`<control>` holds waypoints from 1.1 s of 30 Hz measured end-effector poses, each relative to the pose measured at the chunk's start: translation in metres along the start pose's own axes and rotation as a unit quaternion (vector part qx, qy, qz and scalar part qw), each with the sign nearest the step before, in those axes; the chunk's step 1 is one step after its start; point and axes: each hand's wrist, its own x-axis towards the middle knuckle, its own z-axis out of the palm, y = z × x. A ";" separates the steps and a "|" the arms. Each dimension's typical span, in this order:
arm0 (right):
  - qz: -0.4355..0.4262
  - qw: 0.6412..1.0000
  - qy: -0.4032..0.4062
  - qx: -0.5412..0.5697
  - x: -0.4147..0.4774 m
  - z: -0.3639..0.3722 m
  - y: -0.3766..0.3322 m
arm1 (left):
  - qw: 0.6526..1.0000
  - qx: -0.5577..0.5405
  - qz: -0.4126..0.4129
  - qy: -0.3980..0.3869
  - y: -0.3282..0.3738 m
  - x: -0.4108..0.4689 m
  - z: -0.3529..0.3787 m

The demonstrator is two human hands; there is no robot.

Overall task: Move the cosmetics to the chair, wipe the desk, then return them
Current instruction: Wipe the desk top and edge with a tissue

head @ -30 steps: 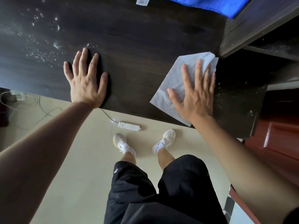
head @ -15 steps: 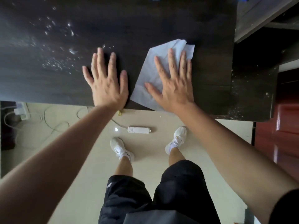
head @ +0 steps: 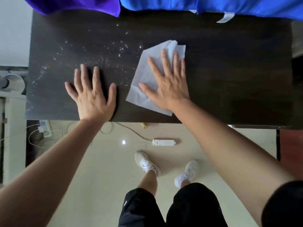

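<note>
Wiping step is being done here, by the look of it. The wipe [head: 144, 71] is being pressed flat onto the desk [head: 229, 79] by the right hand [head: 168, 86], fingers straight and spread, nothing gripped. The left hand [head: 93, 95] is being rested flat near the front edge, fingers wide too, just beside the wipe. No cosmetics are being shown, so they're probably parked on the chair, also out of view. Specks [head: 91, 51] are being left across the left half, so next the wipe probably needs dragging through them, with the left hand lifted clear.
</note>
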 end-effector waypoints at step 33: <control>-0.094 0.993 -0.065 -0.022 0.020 -0.021 0.058 | 1.000 -0.019 -0.020 0.010 0.003 -0.001 0.000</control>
